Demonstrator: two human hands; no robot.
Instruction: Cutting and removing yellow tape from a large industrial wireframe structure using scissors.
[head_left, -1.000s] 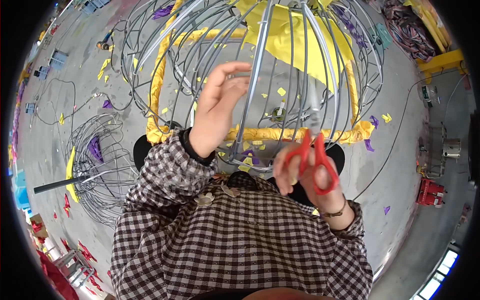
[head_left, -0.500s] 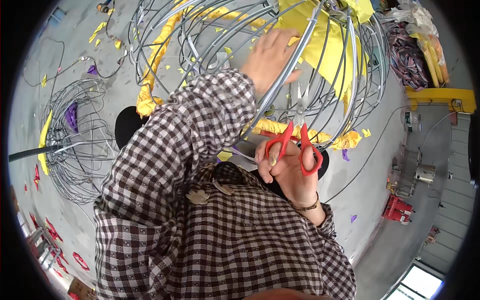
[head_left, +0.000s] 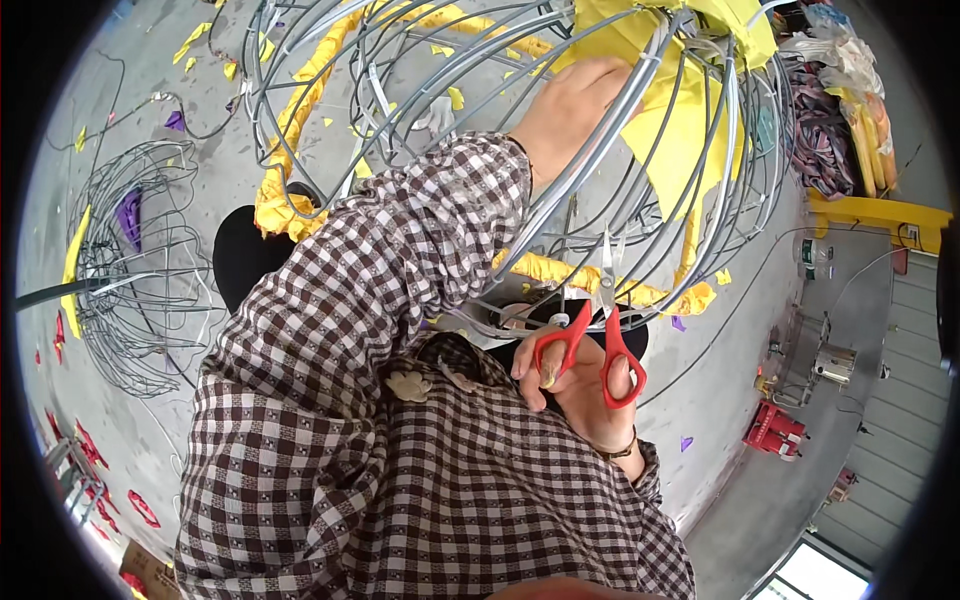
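Note:
A large cage of bent grey wire (head_left: pixel 440 75) stands in front of me, with bright yellow cloth (head_left: pixel 665 145) over its upper right part. My left hand (head_left: pixel 575 115) reaches in beside a thick bundle of wires, its back toward me, at the edge of the cloth. Its fingertips are hidden behind the wires and cloth, so its grip does not show. Low in front of my body, my right hand (head_left: pixel 590 390) is palm up with fingers through the red handles of scissors (head_left: pixel 607 290). The blades point up and away, slightly apart.
Yellow-wrapped bars (head_left: pixel 300 110) form the cage's base. At left lies a smaller wire frame (head_left: pixel 130 290) with purple and yellow cloth pieces. Scraps and cables litter the grey floor. A red machine (head_left: pixel 775 430) stands at right, bundled fabric (head_left: pixel 825 130) at far right.
My left hand has moved right, up against the yellow cloth, and its fingers are less visible. My right hand and the scissors sit lower in view. The whole view has shifted a little.

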